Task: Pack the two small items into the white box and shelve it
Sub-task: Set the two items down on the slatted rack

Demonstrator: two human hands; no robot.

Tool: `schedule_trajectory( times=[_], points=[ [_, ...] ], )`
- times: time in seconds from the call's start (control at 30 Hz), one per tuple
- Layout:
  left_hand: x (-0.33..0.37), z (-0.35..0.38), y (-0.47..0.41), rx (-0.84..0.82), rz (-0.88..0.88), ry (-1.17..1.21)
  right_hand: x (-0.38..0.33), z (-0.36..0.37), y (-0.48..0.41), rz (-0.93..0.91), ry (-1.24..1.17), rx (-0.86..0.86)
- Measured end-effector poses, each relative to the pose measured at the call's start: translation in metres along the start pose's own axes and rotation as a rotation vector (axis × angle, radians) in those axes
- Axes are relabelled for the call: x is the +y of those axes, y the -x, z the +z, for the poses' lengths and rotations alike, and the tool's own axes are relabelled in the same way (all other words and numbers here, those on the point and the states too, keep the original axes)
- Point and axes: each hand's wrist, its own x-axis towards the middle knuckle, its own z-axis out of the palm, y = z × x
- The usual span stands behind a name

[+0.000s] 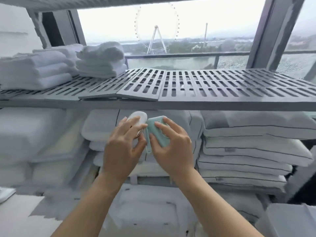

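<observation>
Smooth matt mint plastic case [158,132]; glossy white case [139,118]; slotted grey shelf [205,86]; fluffy cloth towels [37,71].

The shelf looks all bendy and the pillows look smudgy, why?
Head view: the wide lens bows the grey shelf; the window is bright and washed out, the towels and pillows look smeared, while the left hand and right hand stay fairly sharp.

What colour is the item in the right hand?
Mint green, with a matching loop strap; the head view shows the item in the right hand.
</observation>
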Motion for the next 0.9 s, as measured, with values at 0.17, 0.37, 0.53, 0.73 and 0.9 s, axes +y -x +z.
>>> schedule_trajectory(
  times=[0.17,0.37,0.53,0.73,0.9],
  points=[
    [0.061,0.077,-0.045,0.025,0.040,0.041,0.068,-0.064,-0.060,-0.059,0.053,0.052],
    [0.113,0.139,-0.088,0.037,0.049,0.054,0.125,-0.115,-0.115,-0.030,0.086,0.084],
    [0.122,0.165,-0.123,0.039,0.071,0.088,0.148,-0.127,-0.148,-0.006,0.064,0.136],
    [0.113,0.187,-0.162,0.004,0.106,0.133,0.158,-0.120,-0.168,0.036,0.110,0.135],
    [0.096,0.199,-0.177,-0.031,0.180,0.168,0.160,-0.100,-0.184,0.054,0.189,0.145]
  ],
)
